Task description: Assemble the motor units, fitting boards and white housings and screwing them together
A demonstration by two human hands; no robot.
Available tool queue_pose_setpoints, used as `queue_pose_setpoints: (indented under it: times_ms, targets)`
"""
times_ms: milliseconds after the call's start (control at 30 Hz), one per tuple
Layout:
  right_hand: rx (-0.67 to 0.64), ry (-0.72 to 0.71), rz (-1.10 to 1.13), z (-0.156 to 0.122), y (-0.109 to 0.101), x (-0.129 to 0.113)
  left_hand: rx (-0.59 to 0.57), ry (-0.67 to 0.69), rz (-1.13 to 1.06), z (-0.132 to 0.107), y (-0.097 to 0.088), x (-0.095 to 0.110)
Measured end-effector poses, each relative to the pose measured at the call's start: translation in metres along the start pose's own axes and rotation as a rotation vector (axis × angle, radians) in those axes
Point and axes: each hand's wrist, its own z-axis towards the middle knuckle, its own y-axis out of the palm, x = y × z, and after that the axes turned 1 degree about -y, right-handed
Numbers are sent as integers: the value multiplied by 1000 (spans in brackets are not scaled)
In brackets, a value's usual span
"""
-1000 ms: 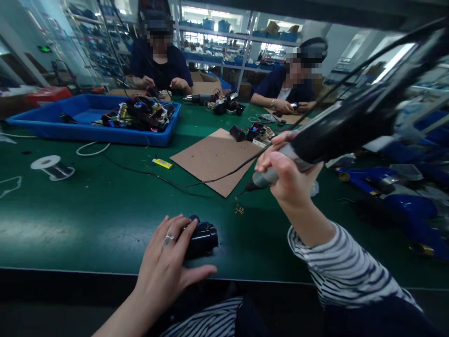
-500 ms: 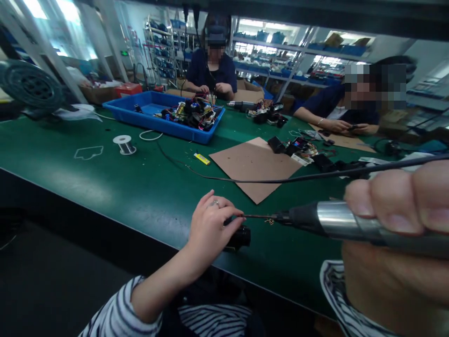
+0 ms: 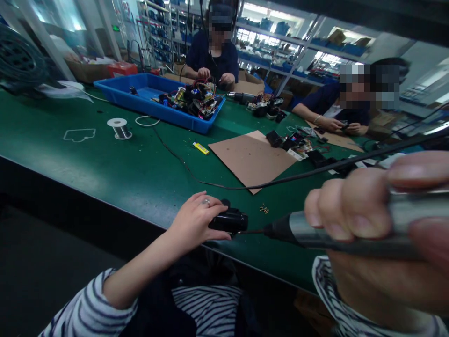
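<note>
I observe the left hand (image 3: 196,217) back uppermost, its fingers (image 3: 213,209) bent forward and thumb (image 3: 218,235) extended, parted from them; the left forearm (image 3: 143,260) angles inward, bare. Right hand (image 3: 351,210) clenched, right fingers (image 3: 365,203) curled tightly side by side, right wrist (image 3: 372,285) lower.

From my place I saw that the surface (image 3: 157,173) was dark green, with a pale shine on its left side. The compact part (image 3: 229,220) was glossy black. The power tool (image 3: 297,227) was silver-grey, becoming black toward the front. The sleeves (image 3: 94,304) had dark stripes on white. The small pieces (image 3: 264,208) were golden, the flat board (image 3: 250,159) was plain brown, and the tray (image 3: 157,107) was bright blue. I noticed also a white spool (image 3: 117,122), a red box (image 3: 121,69) and a black cable (image 3: 224,187).
</note>
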Motion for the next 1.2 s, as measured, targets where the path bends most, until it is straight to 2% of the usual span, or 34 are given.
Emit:
queue_pose_setpoints:
  times_ms: [100, 167, 400, 533, 767, 900, 967, 1067, 1167, 1200]
  targets:
    - [-192, 52, 27, -6, 9, 9, -58, -45, -16, -6, 7, -4]
    - [-232, 55, 46, -9, 11, 19, -60, -53, -46, -7, 11, -4]
    - [-234, 54, 101, -12, 15, 41, -48, -51, -56, -7, 12, -2]
    - [-231, 58, 92, -12, 15, 41, -49, -53, -60, -8, 12, -2]
    - [-315, 58, 92, -14, 12, 49, -7, -12, -38, -10, 14, -2]
    - [-361, 53, 173, 0, 4, 37, 11, 24, -15, -12, 13, -2]
    - [-304, 20, 219, 13, -4, 25, 19, 41, -2, -12, 13, -2]
    - [-117, -90, 137, 32, -19, 18, 35, 45, 17, -11, 12, -3]
    - [47, -204, -29, 39, -32, 38, 31, 53, 16, -9, 12, -5]
    - [74, -192, -86, 38, -36, 49, 23, 60, 10, -9, 12, -6]
